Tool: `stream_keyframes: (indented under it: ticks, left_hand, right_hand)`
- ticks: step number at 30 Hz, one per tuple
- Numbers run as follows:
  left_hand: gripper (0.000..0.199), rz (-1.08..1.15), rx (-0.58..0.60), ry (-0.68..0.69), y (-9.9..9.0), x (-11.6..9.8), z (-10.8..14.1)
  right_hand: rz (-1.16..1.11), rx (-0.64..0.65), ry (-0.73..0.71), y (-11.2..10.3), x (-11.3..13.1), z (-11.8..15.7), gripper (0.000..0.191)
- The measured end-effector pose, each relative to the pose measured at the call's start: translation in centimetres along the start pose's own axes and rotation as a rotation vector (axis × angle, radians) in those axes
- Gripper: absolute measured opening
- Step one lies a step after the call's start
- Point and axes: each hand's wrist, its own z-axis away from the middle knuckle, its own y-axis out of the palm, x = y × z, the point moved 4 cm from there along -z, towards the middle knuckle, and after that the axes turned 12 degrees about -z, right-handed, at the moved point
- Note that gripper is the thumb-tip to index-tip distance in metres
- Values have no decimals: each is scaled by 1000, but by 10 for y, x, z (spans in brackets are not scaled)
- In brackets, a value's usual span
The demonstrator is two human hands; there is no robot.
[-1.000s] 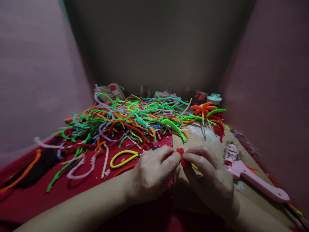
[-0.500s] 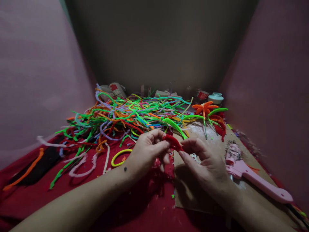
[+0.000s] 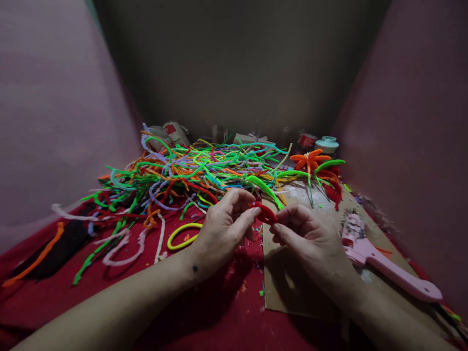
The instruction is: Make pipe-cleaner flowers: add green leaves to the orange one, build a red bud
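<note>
Between my two hands a bent piece of red pipe cleaner point(image 3: 266, 213) is stretched, forming a narrow loop. My left hand point(image 3: 228, 224) pinches its left end between thumb and forefinger. At the other end, the thumb and fingertips of my right hand point(image 3: 305, 239) are closed on it. Both hands are raised over the table, near the left edge of a cardboard sheet point(image 3: 278, 292). Just behind them lies a bright green pipe cleaner leaf point(image 3: 263, 189).
A big tangle of coloured pipe cleaners point(image 3: 190, 170) covers the back. An orange pipe cleaner flower point(image 3: 310, 158) stands at right, by a pale jar point(image 3: 327, 144). A pink glue gun point(image 3: 387, 270) rests on the cardboard. A yellow ring point(image 3: 179, 243) lies left of my hands.
My right hand's fingers have drawn together at the red piece's right end. The red loop has turned slightly and its opening shows more. My left hand keeps its pinch.
</note>
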Motion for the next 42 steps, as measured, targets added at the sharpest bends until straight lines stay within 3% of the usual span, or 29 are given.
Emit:
stream_keyframes:
  ticks: [5, 11, 14, 26, 34, 38, 42]
  left_hand:
    - [7, -215, -15, 121, -1, 1, 1]
    - [6, -358, -49, 316, -2, -5, 5]
    - [7, -409, -40, 351, -3, -8, 6]
    - [6, -428, -9, 301, -4, -8, 4]
    - [6, -254, -57, 169, -8, 5, -1]
    - [20, -140, -66, 98, -12, 3, -5]
    - [23, 14, -179, -10, -21, 4, -13]
  right_hand:
    - [-20, 31, 7, 2, 2, 0, 4]
    - [5, 35, 19, 1, 1, 1, 3]
    - [-37, 50, 47, 2, 1, 2, 9]
    - [-90, 66, 123, 5, -3, 2, 13]
    - [-393, -4, 413, -1, -10, -1, 19]
    - [-227, -127, 250, -11, -3, -6, 14]
    - [320, -200, -87, -15, 6, -6, 4]
